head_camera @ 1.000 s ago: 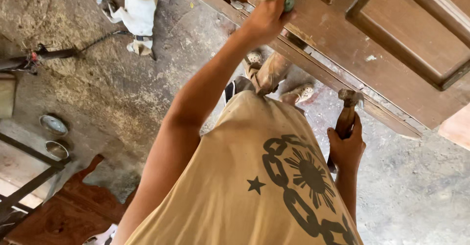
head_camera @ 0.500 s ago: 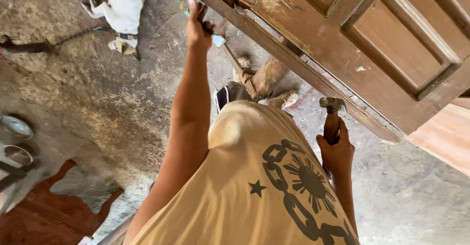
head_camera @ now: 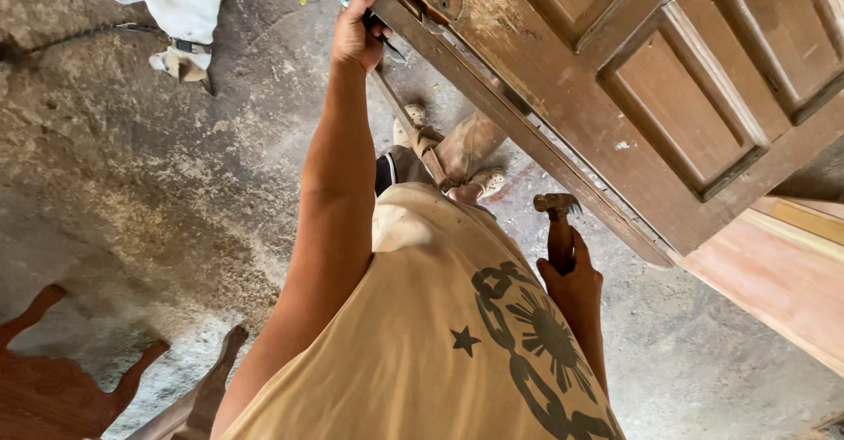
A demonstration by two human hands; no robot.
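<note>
A brown panelled wooden door (head_camera: 615, 71) lies tilted across the upper right. My left hand (head_camera: 356, 34) reaches out to its lower edge, shut on a chisel-like tool (head_camera: 387, 46) with a teal handle end; the dark blade rests against the door's edge near a lock recess (head_camera: 448, 2). My right hand (head_camera: 573, 283) stays low beside my tan printed shirt, gripping a hammer (head_camera: 557, 220) by its wooden handle, head up, just short of the door's edge. My sandalled feet (head_camera: 485, 181) stand under the door.
Rough concrete floor (head_camera: 176, 185) spreads to the left. A white dog (head_camera: 180, 0) lies at the top left by a dark cable. Carved dark wood furniture (head_camera: 53, 378) sits at the bottom left. A pale wooden panel (head_camera: 782, 273) lies at the right.
My left hand with the tool has slid left along the door's edge and now holds there. The hammer hand has stayed low. The view shifted, so the bowls on the floor left the frame.
</note>
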